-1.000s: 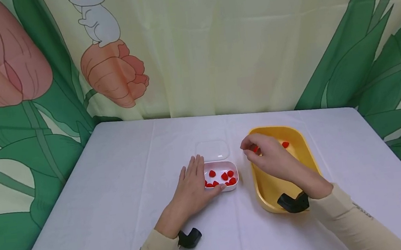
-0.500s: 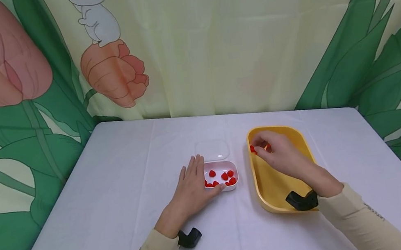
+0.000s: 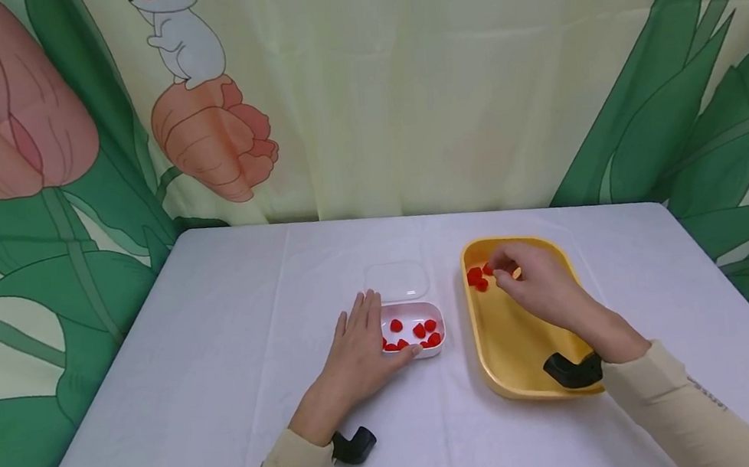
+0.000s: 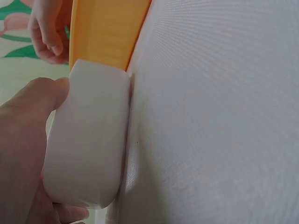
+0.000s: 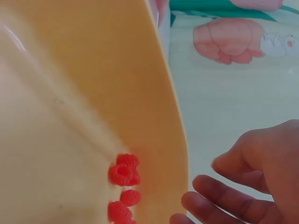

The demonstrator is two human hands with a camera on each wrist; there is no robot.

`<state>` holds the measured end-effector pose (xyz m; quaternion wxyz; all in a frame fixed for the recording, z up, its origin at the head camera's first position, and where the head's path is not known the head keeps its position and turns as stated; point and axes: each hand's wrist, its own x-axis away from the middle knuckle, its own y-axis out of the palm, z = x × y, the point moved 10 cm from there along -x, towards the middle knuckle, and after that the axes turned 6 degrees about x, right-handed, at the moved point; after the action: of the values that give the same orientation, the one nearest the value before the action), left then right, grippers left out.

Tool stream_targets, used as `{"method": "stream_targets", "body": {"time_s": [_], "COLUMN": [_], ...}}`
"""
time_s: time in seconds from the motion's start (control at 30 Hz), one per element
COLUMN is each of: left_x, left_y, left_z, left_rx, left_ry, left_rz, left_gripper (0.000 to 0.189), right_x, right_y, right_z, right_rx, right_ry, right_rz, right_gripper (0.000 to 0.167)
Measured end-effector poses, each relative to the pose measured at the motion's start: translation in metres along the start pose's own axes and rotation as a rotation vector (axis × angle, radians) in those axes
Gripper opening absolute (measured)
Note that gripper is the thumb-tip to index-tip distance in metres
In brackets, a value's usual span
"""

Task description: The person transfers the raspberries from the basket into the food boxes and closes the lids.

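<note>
My left hand (image 3: 350, 356) lies along the left end of a small white box (image 3: 435, 351), fingers straight and thumb on its near rim. In the left wrist view the thumb (image 4: 53, 91) touches the top of the box's wall (image 4: 88, 135). Several raspberries (image 3: 419, 330) lie in the box; my hand hides its left end. Over the far part of the yellow tray (image 3: 508, 361) is my right hand (image 3: 538, 284), fingers loosely bent, thumb apart from them. Raspberries (image 5: 122, 173) cluster in the tray's far left corner, beside the fingertips. Another red bit (image 3: 516, 273) shows past the right hand.
A clear lid (image 3: 396, 283) lies flat just behind the white box. A white cloth covers the table (image 3: 179, 410), and a printed curtain (image 3: 402, 107) hangs behind its far edge. Black wrist cameras (image 3: 574, 371) stick out from both sleeves.
My right hand has moved right, from the tray's left rim to farther inside the tray. This uncovers the raspberries in the far left corner. My left hand and the box have stayed put.
</note>
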<state>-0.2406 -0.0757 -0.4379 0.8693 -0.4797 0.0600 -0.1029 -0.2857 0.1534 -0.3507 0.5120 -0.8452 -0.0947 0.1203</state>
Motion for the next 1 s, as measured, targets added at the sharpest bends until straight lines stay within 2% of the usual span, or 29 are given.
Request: {"method": "stream_targets", "body": {"time_s": [0.3,0.57,1.0], "left_x": [0.001,0.001,-0.001], "left_y": [0.000,0.002,0.003], "left_z": [-0.001,-0.001,-0.003], "left_rx": [0.003,-0.006,-0.019], "left_ry": [0.000,0.001,-0.002], "left_rz": [-0.001,-0.005,-0.005], "left_gripper": [0.104,0.103,0.105], "right_x": [-0.001,-0.003,-0.008], "right_y": [-0.001,0.008,0.015], "right_z": [0.019,0.040,0.060], "right_rx": [0.027,0.053,0.084], "right_ry": [0.058,0.132,0.140], "right_rz": [-0.024,-0.061,-0.059], "right_gripper": [0.020,0.024,0.022]}}
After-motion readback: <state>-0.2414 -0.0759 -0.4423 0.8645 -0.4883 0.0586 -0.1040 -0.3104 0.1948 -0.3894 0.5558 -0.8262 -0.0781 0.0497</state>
